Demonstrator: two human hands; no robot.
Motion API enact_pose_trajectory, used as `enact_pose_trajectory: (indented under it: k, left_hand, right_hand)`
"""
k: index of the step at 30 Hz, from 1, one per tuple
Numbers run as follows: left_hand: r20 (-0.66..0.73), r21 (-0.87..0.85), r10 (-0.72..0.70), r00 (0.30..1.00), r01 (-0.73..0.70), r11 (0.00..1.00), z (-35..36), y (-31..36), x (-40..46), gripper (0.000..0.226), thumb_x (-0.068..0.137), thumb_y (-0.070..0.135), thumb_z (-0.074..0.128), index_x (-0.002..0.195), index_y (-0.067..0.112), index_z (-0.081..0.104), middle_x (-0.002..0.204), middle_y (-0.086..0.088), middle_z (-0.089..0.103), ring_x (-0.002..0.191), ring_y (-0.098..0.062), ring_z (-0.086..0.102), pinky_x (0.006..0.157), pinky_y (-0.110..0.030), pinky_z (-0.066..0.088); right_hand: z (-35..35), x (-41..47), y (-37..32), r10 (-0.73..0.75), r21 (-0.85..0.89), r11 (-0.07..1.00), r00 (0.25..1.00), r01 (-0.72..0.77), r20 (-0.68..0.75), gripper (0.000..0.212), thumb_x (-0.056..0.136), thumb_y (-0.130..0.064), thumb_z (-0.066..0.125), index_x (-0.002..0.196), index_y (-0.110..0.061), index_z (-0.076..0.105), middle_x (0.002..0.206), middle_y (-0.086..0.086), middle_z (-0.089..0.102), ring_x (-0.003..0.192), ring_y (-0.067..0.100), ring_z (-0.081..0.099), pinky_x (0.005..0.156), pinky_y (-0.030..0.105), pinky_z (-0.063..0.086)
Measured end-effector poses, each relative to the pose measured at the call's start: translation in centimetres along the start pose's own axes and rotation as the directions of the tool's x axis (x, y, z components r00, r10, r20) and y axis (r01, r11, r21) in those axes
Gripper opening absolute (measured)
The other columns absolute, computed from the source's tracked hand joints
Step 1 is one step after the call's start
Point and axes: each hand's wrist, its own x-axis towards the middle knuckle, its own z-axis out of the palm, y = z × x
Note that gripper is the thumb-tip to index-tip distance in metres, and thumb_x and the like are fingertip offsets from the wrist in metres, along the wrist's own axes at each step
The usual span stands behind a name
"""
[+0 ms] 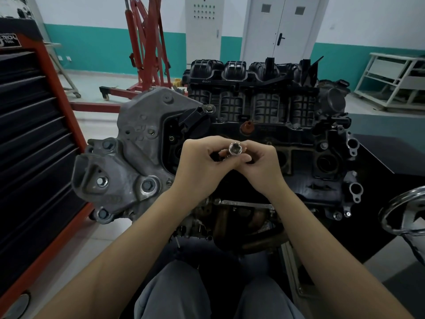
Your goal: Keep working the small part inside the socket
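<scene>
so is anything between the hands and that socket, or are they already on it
Nothing visible stands between them. Both the left hand and the right hand already pinch the chrome socket with their fingertips, its open hex end facing the camera. They hold it up in front of the engine, apart from it.

Around me the walls are white above a teal band, the floor pale tile. A white double door stands ahead, a red engine hoist left of it, white shelving to my right.
</scene>
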Motion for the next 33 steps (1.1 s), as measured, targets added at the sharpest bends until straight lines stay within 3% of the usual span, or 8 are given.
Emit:
enact_pose_trajectory:
  k: [5,8,10,12,18,24,30,33]
  left_hand:
    - [0.097,-0.094,-0.037,0.995,0.047,0.995,-0.5,0.1,0.2,0.022,0.083,0.004,0.072,0.102,0.013,0.073,0.098,0.002,0.075,0.096,-0.010,0.070,0.087,-0.024,0.054]
    - [0.128,-0.109,-0.017,0.992,0.031,0.994,-0.4,0.3,0.1,0.025,0.083,0.001,0.070,0.107,0.008,0.071,0.102,-0.007,0.074,0.100,-0.018,0.069,0.092,-0.039,0.054]
    - [0.080,-0.065,-0.001,0.997,0.006,0.998,-0.3,0.4,0.0,0.021,0.081,0.001,0.074,0.101,0.008,0.073,0.097,-0.004,0.074,0.096,-0.019,0.070,0.089,-0.043,0.055]
    - [0.051,-0.054,0.007,0.999,-0.004,0.999,-0.2,0.3,0.0,0.016,0.081,0.002,0.074,0.096,0.008,0.074,0.094,-0.003,0.075,0.093,-0.018,0.071,0.088,-0.042,0.056]
    - [0.125,-0.187,-0.007,0.992,0.031,0.982,-0.3,0.5,0.0,0.026,0.084,-0.007,0.067,0.107,0.005,0.069,0.100,-0.009,0.073,0.099,-0.019,0.070,0.091,-0.031,0.054]
    - [0.009,-0.056,-0.013,1.000,0.014,0.998,-0.1,0.7,0.1,0.017,0.076,0.004,0.079,0.091,0.011,0.075,0.090,-0.001,0.075,0.089,-0.014,0.071,0.084,-0.037,0.057]
    - [0.152,-0.179,-0.033,0.988,0.061,0.982,-0.6,0.6,0.1,0.028,0.083,-0.007,0.068,0.108,0.005,0.070,0.100,-0.010,0.073,0.100,-0.019,0.070,0.092,-0.035,0.054]
    - [0.109,-0.115,-0.018,0.994,0.031,0.993,-0.6,0.7,0.1,0.028,0.078,-0.001,0.075,0.103,0.011,0.071,0.098,-0.005,0.074,0.096,-0.017,0.070,0.089,-0.035,0.055]
  right_hand:
    - [-0.3,0.1,-0.4,-0.035,-0.021,0.999,0.996,0.037,0.084,0.028,0.085,-0.004,0.064,0.109,-0.018,0.063,0.101,-0.012,0.068,0.098,0.003,0.067,0.084,0.018,0.049]
    - [-0.5,0.2,0.0,0.000,0.028,1.000,1.000,0.000,0.003,0.022,0.079,0.000,0.071,0.100,-0.008,0.069,0.092,0.002,0.072,0.089,0.015,0.070,0.081,0.030,0.054]
    - [-0.5,0.3,0.2,0.029,0.069,0.997,0.998,-0.026,-0.047,0.022,0.075,0.004,0.074,0.096,0.000,0.070,0.089,0.013,0.072,0.085,0.024,0.071,0.080,0.039,0.056]
    - [-0.4,0.2,0.3,0.018,0.057,0.998,0.999,-0.016,-0.051,0.021,0.075,0.000,0.076,0.095,-0.001,0.069,0.089,0.013,0.072,0.086,0.023,0.071,0.080,0.037,0.056]
    - [0.0,0.0,0.1,-0.031,-0.027,0.999,0.999,0.032,0.008,0.022,0.084,-0.011,0.067,0.103,-0.022,0.064,0.090,-0.023,0.069,0.090,-0.003,0.066,0.079,0.013,0.048]
    - [0.4,0.1,0.7,-0.014,-0.051,0.999,0.997,0.010,-0.070,0.013,0.080,-0.002,0.074,0.093,0.000,0.072,0.087,0.008,0.073,0.085,0.018,0.071,0.078,0.034,0.056]
    - [0.2,-0.1,0.3,-0.042,-0.040,0.998,0.999,0.041,-0.018,0.021,0.084,-0.015,0.068,0.104,-0.018,0.065,0.089,-0.021,0.069,0.088,-0.001,0.067,0.078,0.015,0.049]
    - [0.3,-0.1,0.8,-0.008,-0.036,0.999,0.998,0.006,-0.056,0.016,0.081,-0.002,0.072,0.096,-0.008,0.071,0.088,0.000,0.073,0.086,0.014,0.070,0.078,0.032,0.055]
